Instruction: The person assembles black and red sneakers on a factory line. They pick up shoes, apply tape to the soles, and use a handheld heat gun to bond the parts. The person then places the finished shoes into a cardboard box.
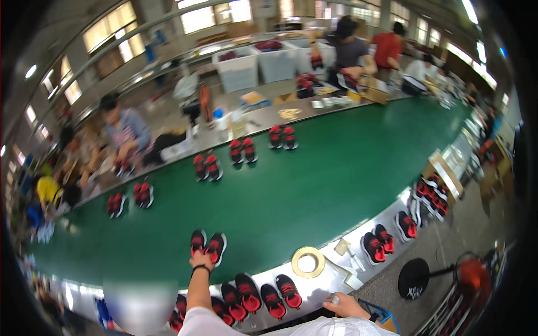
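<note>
My left hand reaches out over the green conveyor belt, its fingers closed on the heel ends of a pair of black and red sneakers. The two shoes sit side by side with their toes pointing away from me. Near the front edge my right hand is curled, with something small and greyish at its fingertips that I cannot make out. Between my arms, several more black and red sneakers stand on the metal ledge. A roll of tan tape lies flat beyond my right hand.
More sneaker pairs stand along the belt's far side. On the right ledge are a tape dispenser, further sneakers and a cardboard box. Several people work across the belt, with white bins behind. A round black stool stands at right.
</note>
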`<state>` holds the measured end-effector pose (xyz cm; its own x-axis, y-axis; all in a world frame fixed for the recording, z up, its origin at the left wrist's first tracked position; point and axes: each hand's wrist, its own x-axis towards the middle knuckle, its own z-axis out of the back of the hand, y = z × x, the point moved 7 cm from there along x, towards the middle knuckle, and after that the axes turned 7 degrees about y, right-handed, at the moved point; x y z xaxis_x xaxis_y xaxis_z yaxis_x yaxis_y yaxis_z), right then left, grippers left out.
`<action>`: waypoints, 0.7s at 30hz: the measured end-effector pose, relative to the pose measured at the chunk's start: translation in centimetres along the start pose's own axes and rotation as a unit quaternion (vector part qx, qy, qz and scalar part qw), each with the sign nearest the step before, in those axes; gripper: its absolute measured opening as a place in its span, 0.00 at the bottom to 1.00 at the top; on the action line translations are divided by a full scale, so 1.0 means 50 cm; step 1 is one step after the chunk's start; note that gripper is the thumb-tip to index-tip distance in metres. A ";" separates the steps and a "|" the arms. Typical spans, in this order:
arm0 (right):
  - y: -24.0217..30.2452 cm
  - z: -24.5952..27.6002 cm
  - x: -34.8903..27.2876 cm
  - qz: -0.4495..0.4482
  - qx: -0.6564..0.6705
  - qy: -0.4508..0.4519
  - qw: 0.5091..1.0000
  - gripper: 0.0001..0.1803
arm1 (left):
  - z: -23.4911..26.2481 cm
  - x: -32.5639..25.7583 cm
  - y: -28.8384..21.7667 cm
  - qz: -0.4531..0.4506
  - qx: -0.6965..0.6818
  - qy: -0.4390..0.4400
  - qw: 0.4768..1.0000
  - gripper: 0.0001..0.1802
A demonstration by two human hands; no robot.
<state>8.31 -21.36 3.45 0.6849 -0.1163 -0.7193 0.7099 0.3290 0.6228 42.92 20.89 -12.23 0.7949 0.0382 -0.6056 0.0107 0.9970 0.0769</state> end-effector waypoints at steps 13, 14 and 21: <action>0.193 -0.037 0.096 0.217 0.059 0.139 0.964 0.40 | 0.127 -0.546 -0.337 -0.252 -0.196 -0.256 0.913 0.20; 0.207 -0.037 0.090 0.205 0.050 0.132 0.969 0.42 | 0.112 -0.597 -0.364 -0.247 -0.195 -0.265 0.911 0.19; 0.148 -0.032 0.093 0.164 0.016 0.141 0.976 0.25 | 0.006 -0.765 -0.478 -0.216 -0.205 -0.327 0.897 0.14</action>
<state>16.45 -17.96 4.21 0.8065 0.2551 -0.5334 0.4679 0.2761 0.8396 12.45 -4.42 9.31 0.9576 -0.2719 0.0955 0.2859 0.8550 -0.4328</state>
